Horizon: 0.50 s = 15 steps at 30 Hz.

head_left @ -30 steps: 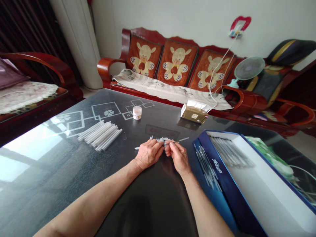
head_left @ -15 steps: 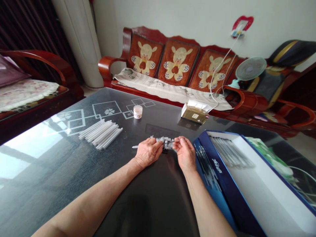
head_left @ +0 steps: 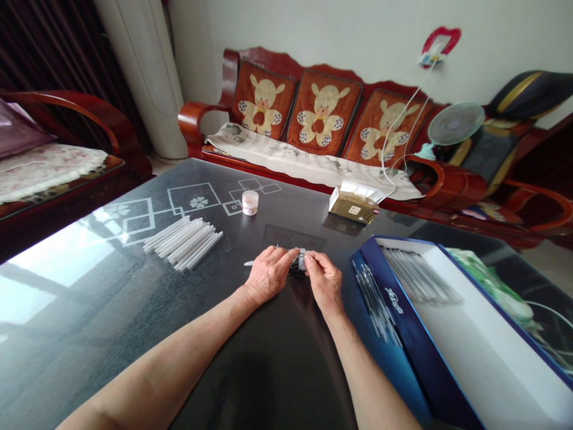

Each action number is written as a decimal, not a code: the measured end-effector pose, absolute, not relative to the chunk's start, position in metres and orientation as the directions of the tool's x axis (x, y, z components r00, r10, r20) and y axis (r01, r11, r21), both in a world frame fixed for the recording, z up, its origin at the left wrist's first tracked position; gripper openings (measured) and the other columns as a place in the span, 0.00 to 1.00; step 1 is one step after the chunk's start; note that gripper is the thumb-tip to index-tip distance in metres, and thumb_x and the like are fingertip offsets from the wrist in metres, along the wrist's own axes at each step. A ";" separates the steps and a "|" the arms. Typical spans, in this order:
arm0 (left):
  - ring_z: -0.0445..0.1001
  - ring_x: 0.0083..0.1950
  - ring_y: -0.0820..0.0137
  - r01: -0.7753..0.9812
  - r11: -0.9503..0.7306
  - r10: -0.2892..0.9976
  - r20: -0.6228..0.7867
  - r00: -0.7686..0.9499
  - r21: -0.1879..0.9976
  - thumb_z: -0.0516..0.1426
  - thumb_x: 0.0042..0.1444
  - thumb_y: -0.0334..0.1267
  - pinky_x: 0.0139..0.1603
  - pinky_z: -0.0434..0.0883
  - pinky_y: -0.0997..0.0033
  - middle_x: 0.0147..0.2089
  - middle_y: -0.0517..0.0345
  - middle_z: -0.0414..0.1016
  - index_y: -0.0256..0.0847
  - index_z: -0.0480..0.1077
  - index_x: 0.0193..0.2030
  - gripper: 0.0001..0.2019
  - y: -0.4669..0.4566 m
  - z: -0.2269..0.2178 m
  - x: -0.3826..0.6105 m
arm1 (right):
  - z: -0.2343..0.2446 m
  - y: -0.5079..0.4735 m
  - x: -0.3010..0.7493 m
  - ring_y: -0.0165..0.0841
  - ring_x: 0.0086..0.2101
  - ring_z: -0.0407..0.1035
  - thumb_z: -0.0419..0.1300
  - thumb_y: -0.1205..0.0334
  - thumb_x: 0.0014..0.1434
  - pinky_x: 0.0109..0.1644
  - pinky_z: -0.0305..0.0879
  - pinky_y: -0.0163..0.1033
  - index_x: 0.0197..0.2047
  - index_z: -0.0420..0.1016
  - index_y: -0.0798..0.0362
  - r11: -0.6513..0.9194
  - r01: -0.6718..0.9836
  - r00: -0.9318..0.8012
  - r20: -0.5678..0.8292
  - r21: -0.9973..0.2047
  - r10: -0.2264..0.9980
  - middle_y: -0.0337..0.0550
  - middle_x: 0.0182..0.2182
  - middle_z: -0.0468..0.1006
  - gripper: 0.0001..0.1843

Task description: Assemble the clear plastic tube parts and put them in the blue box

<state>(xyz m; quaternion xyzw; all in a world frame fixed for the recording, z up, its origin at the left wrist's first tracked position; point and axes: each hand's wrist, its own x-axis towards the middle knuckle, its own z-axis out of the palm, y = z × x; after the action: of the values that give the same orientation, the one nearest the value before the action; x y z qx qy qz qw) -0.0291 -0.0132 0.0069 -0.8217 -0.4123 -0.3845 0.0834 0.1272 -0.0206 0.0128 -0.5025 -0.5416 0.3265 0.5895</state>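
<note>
On the dark glass table (head_left: 277, 358), my left hand (head_left: 267, 275) and my right hand (head_left: 323, 279) meet over a small heap of grey plastic pieces (head_left: 299, 261). Both hands have their fingers pinched together on pieces from this heap. A thin white stick pokes out to the left from under my left hand (head_left: 249, 263). The heap is largely hidden by my fingers.
A bundle of white tubes (head_left: 183, 239) lies to the left. A small white jar (head_left: 249, 202) and a tissue box (head_left: 353, 205) stand farther back. An open blue box (head_left: 430, 322) holding thin clear rods sits at the right. A red wooden sofa (head_left: 322, 119) is behind the table.
My right hand moved out to the right, then came back left to meet my left hand over the grey pieces. My left hand stayed in place.
</note>
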 end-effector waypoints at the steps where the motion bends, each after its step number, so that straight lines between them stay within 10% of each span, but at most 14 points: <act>1: 0.66 0.34 0.68 0.740 -0.647 0.613 0.702 0.363 0.183 0.46 0.65 0.32 0.39 0.68 0.67 0.36 0.53 0.72 0.38 0.66 0.56 0.16 -0.013 0.007 -0.029 | 0.013 -0.021 0.127 0.32 0.34 0.72 0.62 0.55 0.56 0.36 0.70 0.36 0.36 0.79 0.50 0.325 0.224 0.170 0.365 -0.919 0.915 0.41 0.33 0.77 0.09; 10: 0.67 0.34 0.67 0.786 -0.588 0.636 0.712 0.300 0.194 0.46 0.64 0.31 0.39 0.68 0.66 0.34 0.54 0.71 0.37 0.66 0.56 0.16 -0.010 0.003 -0.032 | 0.018 -0.024 0.129 0.36 0.40 0.71 0.54 0.65 0.60 0.48 0.68 0.43 0.50 0.75 0.49 0.518 0.571 -0.178 0.519 -0.637 0.836 0.47 0.41 0.75 0.15; 15: 0.67 0.35 0.67 0.794 -0.564 0.643 0.724 0.248 0.228 0.47 0.63 0.30 0.39 0.68 0.66 0.34 0.54 0.71 0.38 0.66 0.56 0.16 -0.010 0.002 -0.032 | 0.018 -0.028 0.129 0.39 0.41 0.69 0.57 0.68 0.55 0.49 0.65 0.45 0.40 0.77 0.50 0.529 0.736 -0.310 0.484 -0.422 0.818 0.46 0.37 0.74 0.10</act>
<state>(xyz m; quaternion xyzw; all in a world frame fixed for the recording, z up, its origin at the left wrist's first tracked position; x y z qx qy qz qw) -0.0325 -0.0095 0.0018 -0.7846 -0.4579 -0.4077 0.0926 0.1295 -0.0284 0.0184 -0.4815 -0.8071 0.0607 0.3362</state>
